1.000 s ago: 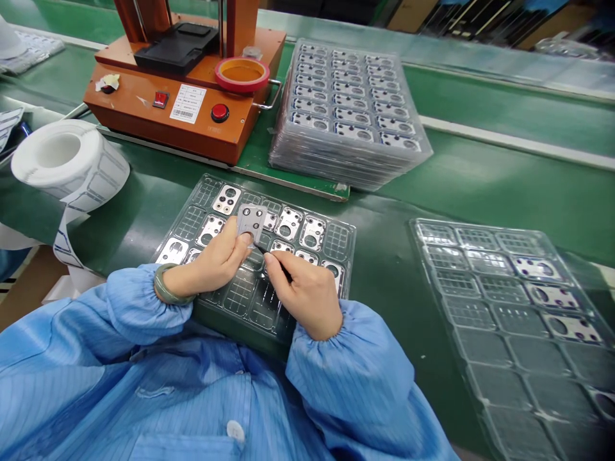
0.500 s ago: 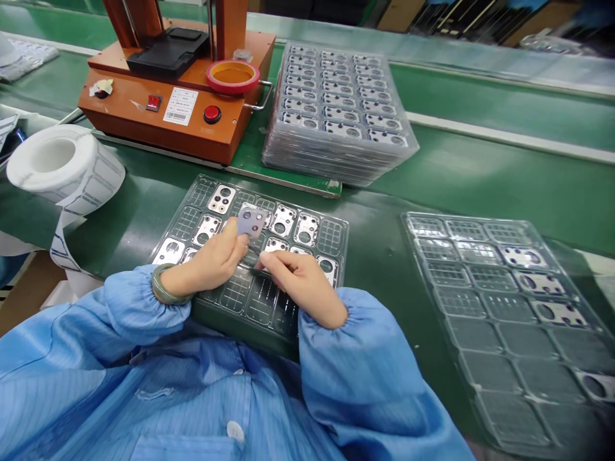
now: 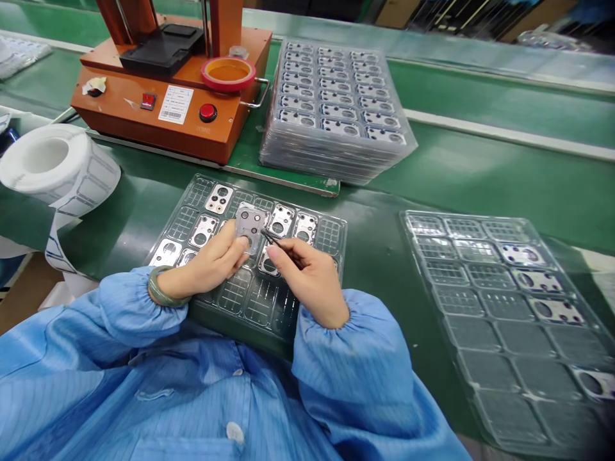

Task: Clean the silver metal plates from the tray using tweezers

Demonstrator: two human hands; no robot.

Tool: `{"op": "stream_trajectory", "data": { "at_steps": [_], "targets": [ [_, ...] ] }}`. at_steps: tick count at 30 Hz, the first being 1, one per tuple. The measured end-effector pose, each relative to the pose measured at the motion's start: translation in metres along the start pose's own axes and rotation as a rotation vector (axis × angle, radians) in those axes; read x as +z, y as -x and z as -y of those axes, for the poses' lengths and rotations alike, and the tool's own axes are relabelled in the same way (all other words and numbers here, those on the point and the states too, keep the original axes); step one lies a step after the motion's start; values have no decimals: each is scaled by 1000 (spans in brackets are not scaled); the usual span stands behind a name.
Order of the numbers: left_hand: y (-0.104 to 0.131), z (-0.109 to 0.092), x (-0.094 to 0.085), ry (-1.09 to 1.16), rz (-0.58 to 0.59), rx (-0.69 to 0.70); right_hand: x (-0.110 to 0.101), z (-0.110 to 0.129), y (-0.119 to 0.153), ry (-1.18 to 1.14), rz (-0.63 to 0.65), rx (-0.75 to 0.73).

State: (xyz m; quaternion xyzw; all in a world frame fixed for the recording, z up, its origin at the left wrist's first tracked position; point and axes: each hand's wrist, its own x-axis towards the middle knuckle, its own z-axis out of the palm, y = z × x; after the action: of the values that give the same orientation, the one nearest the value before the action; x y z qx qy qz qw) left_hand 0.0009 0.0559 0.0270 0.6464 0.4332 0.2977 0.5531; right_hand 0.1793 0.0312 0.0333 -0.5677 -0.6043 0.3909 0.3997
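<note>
Between thumb and fingers, my left hand (image 3: pixel 216 259) pinches a grey camera lens plate (image 3: pixel 250 222) with several round holes, tilted up toward me. My right hand (image 3: pixel 310 275) is closed on dark tweezers (image 3: pixel 273 239), whose tips are at the plate's right edge; whether they touch it I cannot tell. Both hands are above a clear plastic tray (image 3: pixel 233 296). Similar silvery plates sit in some of its pockets, among them one plate (image 3: pixel 220 199) at the back left and another plate (image 3: pixel 281 219) just behind the tweezers. My fingers hide part of the tray.
An orange press machine (image 3: pixel 158 118) with a red tape roll (image 3: pixel 228 75) on it stands at the back left. A tall stack of filled trays (image 3: pixel 336 144) is behind my tray. Another clear tray (image 3: pixel 500 336) lies at right, a label roll (image 3: pixel 60 163) at left.
The plate in my left hand now faces me more fully. My right hand has shifted slightly, and its tweezers now show clearly, tips raised to the plate's edge.
</note>
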Motion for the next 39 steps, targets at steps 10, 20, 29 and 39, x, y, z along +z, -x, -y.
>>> {"op": "stream_trajectory", "data": {
  "at_steps": [10, 20, 29, 39],
  "targets": [
    [2, 1, 0, 54, 18, 22, 6, 0, 2, -59, 43, 6],
    [4, -1, -1, -17, 39, 55, 9, -1, 3, 37, 77, -29],
    [4, -1, -3, -183, 72, 120, 9, -2, 3, 86, 109, 0],
    [3, -4, -5, -245, 114, 170, 4, -1, -1, 18, 258, 77]
  ]
}}
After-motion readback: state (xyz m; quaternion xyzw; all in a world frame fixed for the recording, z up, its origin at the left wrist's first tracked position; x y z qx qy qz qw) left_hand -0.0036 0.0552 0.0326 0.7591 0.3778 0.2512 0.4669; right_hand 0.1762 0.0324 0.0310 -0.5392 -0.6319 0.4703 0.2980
